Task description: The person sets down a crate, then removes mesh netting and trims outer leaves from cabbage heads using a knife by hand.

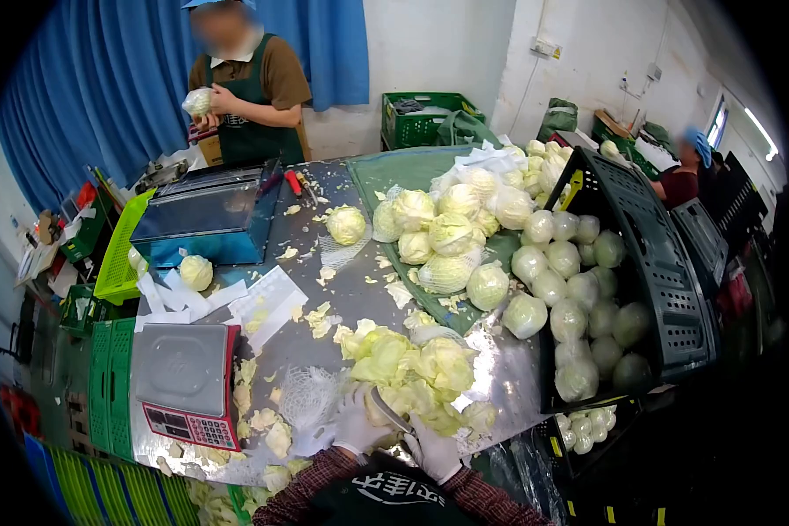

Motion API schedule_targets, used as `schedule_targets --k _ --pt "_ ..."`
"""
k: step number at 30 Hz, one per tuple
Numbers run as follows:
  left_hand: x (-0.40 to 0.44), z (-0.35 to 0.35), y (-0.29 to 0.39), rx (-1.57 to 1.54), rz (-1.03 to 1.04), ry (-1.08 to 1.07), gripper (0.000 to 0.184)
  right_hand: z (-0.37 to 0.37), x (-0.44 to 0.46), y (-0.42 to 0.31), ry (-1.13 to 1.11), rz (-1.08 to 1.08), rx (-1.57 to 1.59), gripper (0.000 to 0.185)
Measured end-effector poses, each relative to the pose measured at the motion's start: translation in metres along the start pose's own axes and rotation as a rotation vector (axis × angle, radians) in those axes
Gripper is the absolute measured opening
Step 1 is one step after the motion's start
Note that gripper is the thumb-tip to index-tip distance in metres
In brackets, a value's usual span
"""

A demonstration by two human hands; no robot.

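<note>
Both my hands wear white gloves and are close together at the near edge of the metal table. My right hand (433, 451) is closed around the handle of a knife (389, 410), whose curved blade points up and left toward my other hand. My left hand (359, 422) lies just left of the blade, against the near side of loose cabbage leaves (381, 358); its fingers are partly hidden, and what they hold cannot be made out. A trimmed cabbage (447, 364) rests right beside those leaves. White foam netting (307, 399) lies left of my left hand.
A weighing scale (181, 368) stands at the left. Several cabbages (451, 232) are piled beyond my hands, beside a tipped crate (675, 289) of wrapped ones. A co-worker (254, 83) across the table holds a wrapped cabbage (198, 102). Red-handled scissors (294, 183) lie farther back.
</note>
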State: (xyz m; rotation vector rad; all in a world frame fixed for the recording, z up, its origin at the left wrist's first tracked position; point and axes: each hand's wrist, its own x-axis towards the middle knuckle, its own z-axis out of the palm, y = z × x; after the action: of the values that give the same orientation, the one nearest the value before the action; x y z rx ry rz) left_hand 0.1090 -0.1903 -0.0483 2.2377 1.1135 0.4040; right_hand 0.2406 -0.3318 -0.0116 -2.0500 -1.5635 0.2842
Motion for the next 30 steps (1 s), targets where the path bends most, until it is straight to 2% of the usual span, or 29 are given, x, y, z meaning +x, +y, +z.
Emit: schedule_targets --k 3,5,7,11,14,16,17,19,21,23,24,30 --pt "0.004 -0.002 0.000 0.107 0.062 0.065 0.108 0.007 -0.006 0.005 0.008 -0.051 -0.049 0.052" --pt "0.011 0.004 -0.007 -0.153 -0.027 -0.005 0.108 0.010 -0.007 0.006 0.039 -0.102 -0.053 0.053" --pt "0.015 0.006 -0.011 -0.192 0.009 0.028 0.107 0.009 -0.008 0.004 -0.086 -0.054 -0.080 0.056" --pt "0.015 0.009 -0.009 -0.206 0.057 0.112 0.104 0.013 -0.007 0.008 -0.104 -0.053 -0.061 0.055" --pt "0.013 0.009 -0.006 -0.181 0.056 0.126 0.101 0.005 0.013 0.006 -0.086 0.010 -0.105 0.054" --pt "0.010 0.008 -0.002 -0.214 0.038 0.112 0.101 -0.004 0.041 0.001 0.076 0.032 -0.113 0.051" --pt "0.009 0.008 0.000 -0.247 0.022 0.097 0.101 -0.005 0.050 0.013 0.076 0.034 -0.115 0.051" --pt "-0.002 0.009 0.005 -0.195 0.032 0.112 0.102 -0.013 0.071 0.040 0.139 0.351 -0.055 0.050" --pt "-0.004 0.007 0.002 -0.136 0.055 0.125 0.103 -0.028 0.061 0.029 0.108 0.306 0.046 0.048" --pt "0.002 0.010 -0.002 -0.207 -0.003 0.079 0.106 -0.020 0.038 0.020 -0.071 0.097 0.033 0.050" --pt "0.002 0.010 -0.001 -0.213 -0.007 0.083 0.106 -0.010 0.026 0.019 -0.162 0.170 0.123 0.054" --pt "0.004 0.004 0.005 -0.111 -0.018 0.047 0.104 0.013 0.010 0.009 -0.183 0.132 0.128 0.062"
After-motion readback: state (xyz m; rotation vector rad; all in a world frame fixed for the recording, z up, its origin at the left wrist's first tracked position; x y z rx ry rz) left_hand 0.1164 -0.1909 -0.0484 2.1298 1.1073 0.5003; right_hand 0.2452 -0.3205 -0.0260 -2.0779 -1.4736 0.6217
